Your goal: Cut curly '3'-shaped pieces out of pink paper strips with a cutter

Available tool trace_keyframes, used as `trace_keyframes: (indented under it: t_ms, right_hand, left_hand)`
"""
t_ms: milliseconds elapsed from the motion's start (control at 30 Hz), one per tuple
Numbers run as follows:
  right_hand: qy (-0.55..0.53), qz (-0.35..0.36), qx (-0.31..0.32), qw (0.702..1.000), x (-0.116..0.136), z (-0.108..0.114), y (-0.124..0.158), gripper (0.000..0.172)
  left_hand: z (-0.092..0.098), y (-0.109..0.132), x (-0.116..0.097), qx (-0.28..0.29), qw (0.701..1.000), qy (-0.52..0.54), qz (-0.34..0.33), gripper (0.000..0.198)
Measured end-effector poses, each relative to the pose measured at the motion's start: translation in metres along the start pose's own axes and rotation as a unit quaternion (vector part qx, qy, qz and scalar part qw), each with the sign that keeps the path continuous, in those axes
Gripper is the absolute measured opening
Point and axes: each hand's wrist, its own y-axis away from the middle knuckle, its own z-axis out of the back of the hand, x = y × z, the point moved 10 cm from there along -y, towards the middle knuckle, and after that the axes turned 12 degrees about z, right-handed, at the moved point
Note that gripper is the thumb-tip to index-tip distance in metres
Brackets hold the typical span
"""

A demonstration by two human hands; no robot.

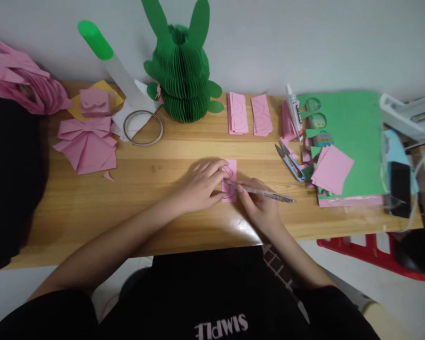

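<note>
On the wooden table lies a small pink paper slip (229,194) with curved outlines drawn on it. The fingers of my left hand (203,186) are spread and press the slip's left side down against the wood. My right hand (264,208) is closed around a pen (269,193), whose tip touches the slip's right part. Behind the slip sit two small stacks of pink slips, a left stack (238,113) and a right stack (261,115), with similar curves drawn on them.
A green honeycomb paper rabbit (180,75) stands at the back near a tape roll (143,140) and folded pink paper (88,146). To the right are thread snips (290,163), a glue tube (294,113), pink squares (333,170), green sheets (357,137) and a phone (400,189).
</note>
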Motion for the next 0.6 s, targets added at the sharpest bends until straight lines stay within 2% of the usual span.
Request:
trace_keyframes:
  t_ms: [300,600]
  right_hand:
    - [-0.028,0.016,0.046,0.998,0.0,-0.014,-0.008,0.017]
    - [-0.042,0.012,0.052,0.998,-0.003,-0.016,-0.008,0.018]
  left_hand:
    - [-0.001,-0.001,0.0,0.004,1.0,-0.005,0.001,0.03]
    - [0.0,-0.001,-0.002,0.001,1.0,-0.009,-0.001,0.03]
